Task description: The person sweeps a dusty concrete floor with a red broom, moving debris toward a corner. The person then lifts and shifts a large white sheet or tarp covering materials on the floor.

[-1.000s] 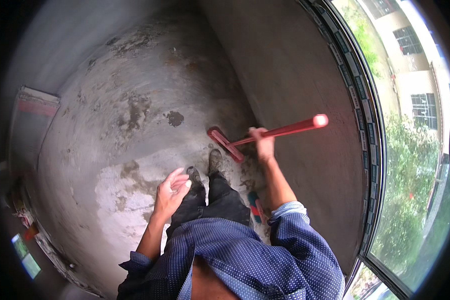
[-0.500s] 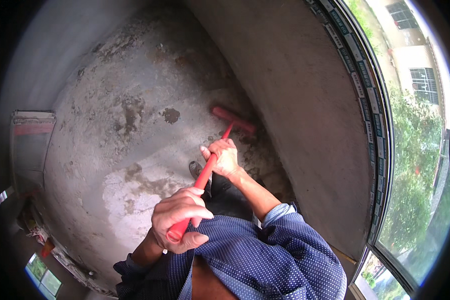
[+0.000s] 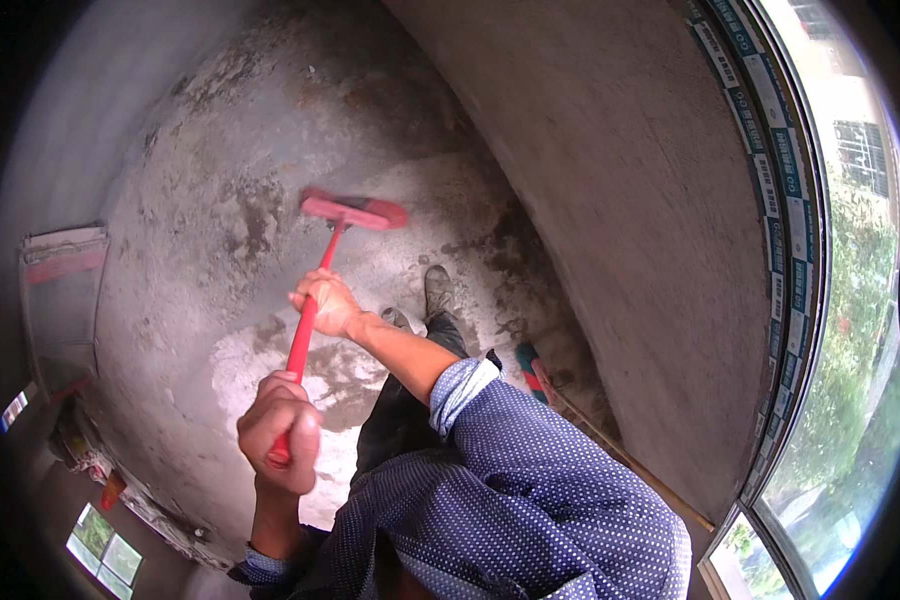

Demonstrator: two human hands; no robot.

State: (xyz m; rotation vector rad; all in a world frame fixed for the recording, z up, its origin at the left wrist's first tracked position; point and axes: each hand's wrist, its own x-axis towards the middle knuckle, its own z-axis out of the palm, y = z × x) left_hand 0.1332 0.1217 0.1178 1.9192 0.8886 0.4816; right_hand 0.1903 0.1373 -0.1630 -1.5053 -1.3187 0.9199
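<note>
Red broom: the red broom (image 3: 355, 212) is out ahead of you, its wide head on or just over the floor, a bit blurred; can't tell if the bristles touch. Handle slants back toward your lower left.
Left hand: your left hand (image 3: 280, 430) is wrapped around the handle near its top end, slightly blurred.
Right hand: your right hand (image 3: 327, 303) is closed around the handle lower down, nearer the broom head.
Floor: the floor (image 3: 175, 290) is rough grey concrete. Dark blotches left of the broom head, pale whitish patch under and beside your left hand, brownish staining toward the far end, dark damp-looking marks along the right edge.
Shoes: your shoes (image 3: 437, 290) are on the floor, just this side of the broom head.
Second brush: a teal-and-red brush head (image 3: 533, 372) lies right of your legs; a thin tan stick (image 3: 650, 480) runs from near it along the wall base.
Right wall: the right wall (image 3: 610, 180) is bare grey-brown, meeting a large window (image 3: 850, 400) with a taped dark frame (image 3: 795, 240). Greenery and a building outside.
Left side: a greyish panel (image 3: 65, 290) with a reddish band stands at the floor's edge; a small window (image 3: 105, 550) shows below it.
</note>
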